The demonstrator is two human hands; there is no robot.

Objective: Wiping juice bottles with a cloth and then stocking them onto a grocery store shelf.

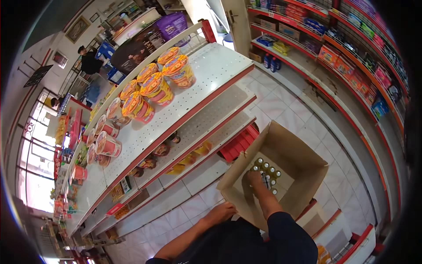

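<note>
Head view: your right hand [255,177] is down inside a tall, open cardboard box [285,145], at the left side of a cluster of small bottles [272,170] with pale caps, which stand close together on the bottom. Its fingers are mostly hidden, so you cannot tell whether they are gripping a bottle. Your left hand [222,212] is at the box's near left edge, palm down, with the fingers bent toward the cardboard; whether they are pinching it, you cannot tell. Dark sleeves [285,226] cover your upper arms, leaving both forearms bare. The box sits ahead of you and to your right, above a tiled floor [281,103]. On your left runs a long white shelf unit [220,66] with red edging. Its top carries orange and yellow noodle cups [156,90] nearer the far end and, farther left, paler cups with red bands [107,144]. Lower down you see yellow packets [189,160], and a red basket [239,143] just beyond the box's left side. Across the aisle on the right, curved by the lens, are shelves stocked with colourful packets [343,66]. Far off at upper left, a person in dark clothing [91,64] stands near blue crates [105,50].
</note>
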